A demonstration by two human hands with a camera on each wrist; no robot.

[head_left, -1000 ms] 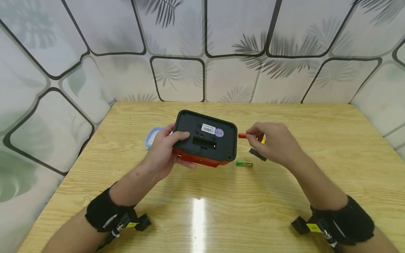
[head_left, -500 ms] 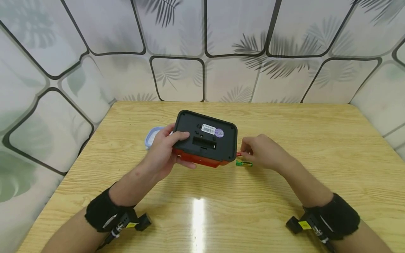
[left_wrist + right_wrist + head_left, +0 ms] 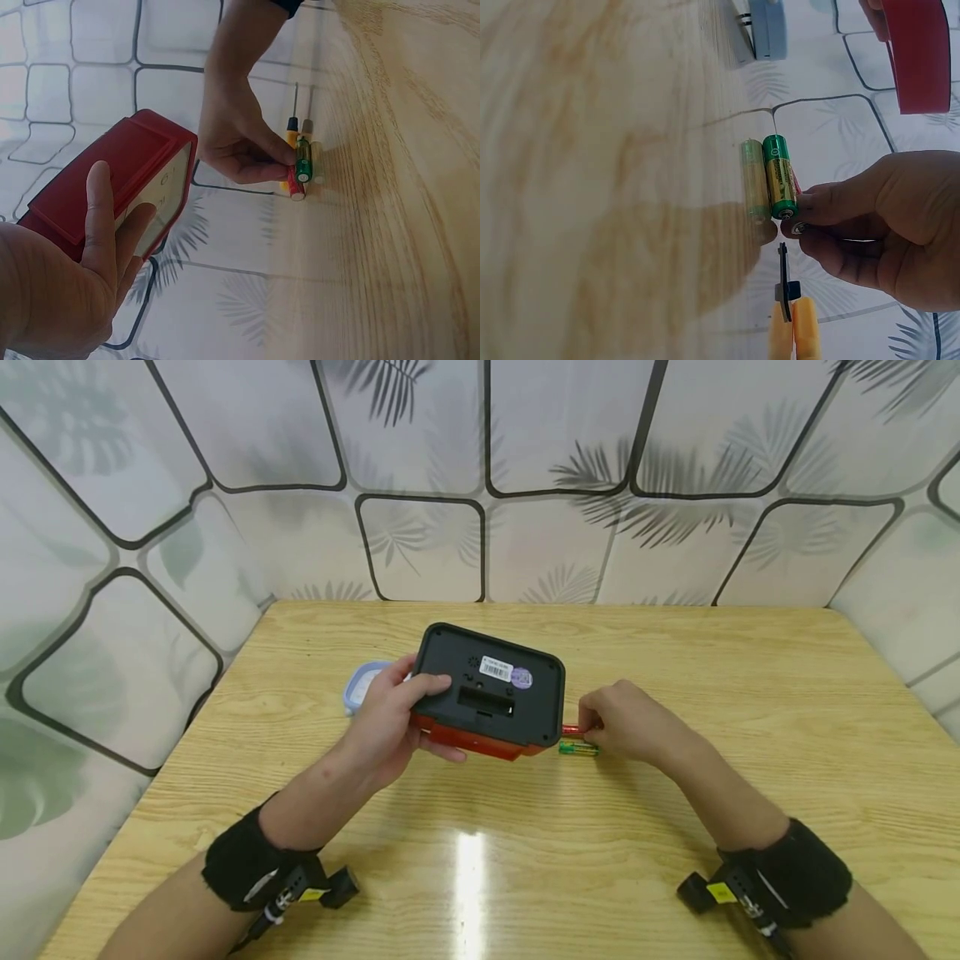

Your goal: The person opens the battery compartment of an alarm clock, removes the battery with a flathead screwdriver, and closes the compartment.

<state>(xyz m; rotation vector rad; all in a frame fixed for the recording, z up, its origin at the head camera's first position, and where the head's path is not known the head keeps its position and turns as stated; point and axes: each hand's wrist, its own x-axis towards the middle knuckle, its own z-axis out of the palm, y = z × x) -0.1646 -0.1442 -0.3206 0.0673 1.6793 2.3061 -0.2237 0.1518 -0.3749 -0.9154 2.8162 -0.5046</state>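
My left hand grips a red box-shaped device by one end, thumb on its black underside. That side faces up toward the head camera, showing a bare battery slot and stickers. Its pale front appears in the left wrist view. Low at the tabletop, my right hand pinches a red battery, mostly covered by the fingers. Right alongside lies a green battery, seen whole in the right wrist view as a green and gold battery.
Behind my left hand sits a light-blue rimmed container, partly hidden. A yellow-handled screwdriver lies beyond the batteries. Near it is a thin black strip. The wooden table meets a patterned backdrop at the back.
My right hand has come down toward the table with the red battery, bringing it beside the green one, and now stays nearly still. My left hand and the device have hardly moved.
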